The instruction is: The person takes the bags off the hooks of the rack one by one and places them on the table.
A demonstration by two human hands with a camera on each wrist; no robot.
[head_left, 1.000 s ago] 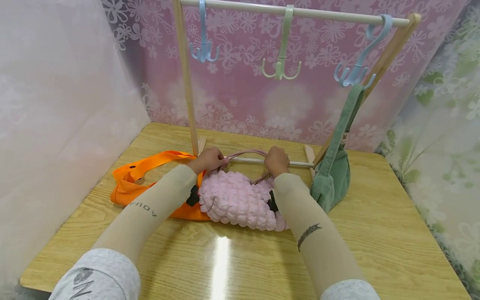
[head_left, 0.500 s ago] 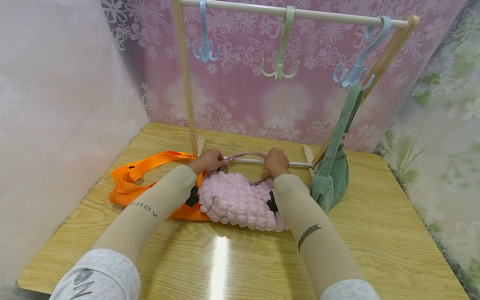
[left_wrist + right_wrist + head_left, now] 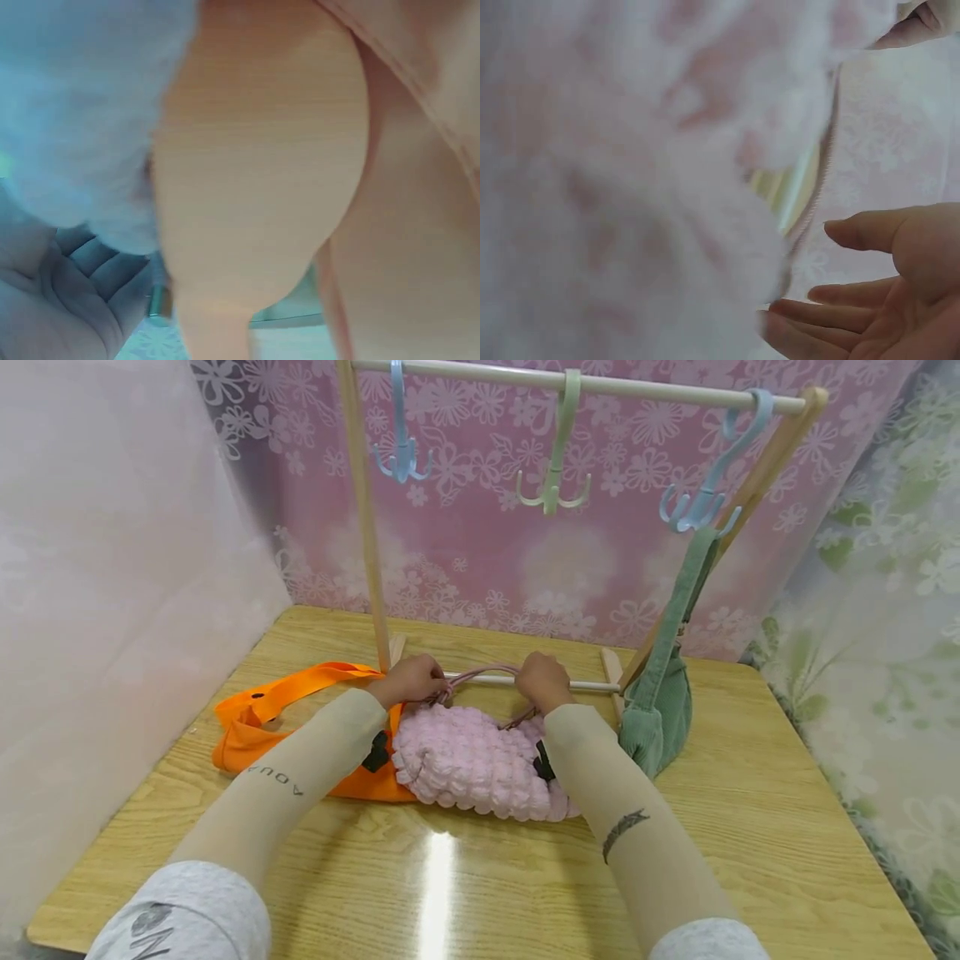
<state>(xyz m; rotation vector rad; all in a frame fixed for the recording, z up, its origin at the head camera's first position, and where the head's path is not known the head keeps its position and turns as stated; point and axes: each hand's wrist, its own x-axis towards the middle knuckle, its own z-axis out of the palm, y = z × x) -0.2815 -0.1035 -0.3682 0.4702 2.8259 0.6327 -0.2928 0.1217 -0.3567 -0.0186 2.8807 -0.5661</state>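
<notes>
Wooden counter (image 3: 750,827), floral backdrop; left hand (image 3: 408,680) and right hand (image 3: 543,681) each gripping pink handle (image 3: 480,674) above puffy pink bag (image 3: 468,760), orange bag (image 3: 255,727) leftward

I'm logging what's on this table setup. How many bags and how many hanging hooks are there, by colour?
Pink bags: 1
Orange bags: 1
Green bags: 1
Blue hooks: 2
Green hooks: 1
Total: 6
</notes>
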